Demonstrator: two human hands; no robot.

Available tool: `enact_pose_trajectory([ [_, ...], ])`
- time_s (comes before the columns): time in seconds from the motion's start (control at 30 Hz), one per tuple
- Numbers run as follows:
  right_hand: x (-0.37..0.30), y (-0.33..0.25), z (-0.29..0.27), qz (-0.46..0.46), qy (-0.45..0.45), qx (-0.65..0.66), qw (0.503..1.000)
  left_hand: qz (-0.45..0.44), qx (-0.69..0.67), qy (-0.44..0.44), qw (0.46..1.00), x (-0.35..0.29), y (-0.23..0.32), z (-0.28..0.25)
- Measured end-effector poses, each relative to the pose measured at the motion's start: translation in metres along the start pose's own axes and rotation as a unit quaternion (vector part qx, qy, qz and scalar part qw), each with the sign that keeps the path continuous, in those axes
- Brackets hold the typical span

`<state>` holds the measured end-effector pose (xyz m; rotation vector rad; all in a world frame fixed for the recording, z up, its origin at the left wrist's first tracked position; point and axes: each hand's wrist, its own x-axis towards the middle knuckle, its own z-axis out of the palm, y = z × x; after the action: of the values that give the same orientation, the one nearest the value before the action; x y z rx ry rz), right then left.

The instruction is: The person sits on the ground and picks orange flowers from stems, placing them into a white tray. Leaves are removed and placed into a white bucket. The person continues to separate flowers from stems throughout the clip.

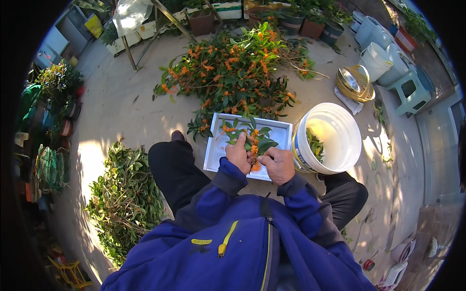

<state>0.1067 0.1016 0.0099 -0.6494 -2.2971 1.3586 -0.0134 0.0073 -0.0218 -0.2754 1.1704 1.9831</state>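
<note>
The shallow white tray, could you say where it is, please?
The tray lies centrally in the head view, beneath the left hand and right hand, left of the large white bucket, with flowering branches beyond.

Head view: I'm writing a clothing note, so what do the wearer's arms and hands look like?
The left hand and right hand are bare, with no gloves visible. The long sleeves are deep blue with dark panels and dark cuffs; some blue fabric shows beyond the left cuff.

Bright daylight; sunlit patches and dappled shadow toward the left and right edges of the paved ground. Fisheye bends straight lines, with black rim around.
</note>
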Motion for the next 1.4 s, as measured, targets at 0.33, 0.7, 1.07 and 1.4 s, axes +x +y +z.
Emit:
enact_pose_trajectory([
  [0.33,-0.014,0.005,-0.07,0.1,0.073,0.124,0.985,0.066,-0.017,0.027,0.997,0.011,0.052,-0.014],
  [0.7,-0.007,-0.014,-0.104,0.077,0.119,0.259,0.955,0.064,-0.002,-0.007,0.998,-0.006,0.051,0.009],
  [1.07,0.023,-0.011,-0.038,0.061,0.059,0.148,0.985,0.101,0.148,-0.162,0.97,-0.025,0.012,0.027],
  [1.4,0.018,-0.004,-0.012,-0.024,0.052,0.015,0.998,-0.005,-0.013,-0.09,0.996,-0.014,-0.003,0.017],
])
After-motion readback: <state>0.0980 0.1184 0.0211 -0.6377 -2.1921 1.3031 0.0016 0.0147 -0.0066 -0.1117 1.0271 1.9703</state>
